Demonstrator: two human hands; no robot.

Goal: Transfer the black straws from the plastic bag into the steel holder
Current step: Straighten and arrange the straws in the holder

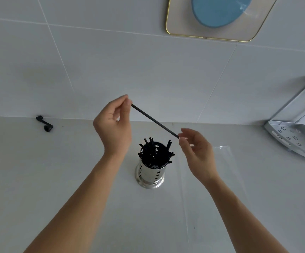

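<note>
Above the holder: one thin black plastic straw (155, 121), left hand (114, 125) and right hand (196, 152) fingers pinching its ends.
Done: perforated steel cylinder holder (150, 172) crowded with black straws (154, 152).
Left: clear plastic bag (202, 179) flat on tabletop (56, 179) — seemingly empty.

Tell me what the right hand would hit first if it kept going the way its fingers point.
The right hand points up and left, so it would probably meet the left hand first, pinching the far end of the black straw. Depth is unclear.
</note>
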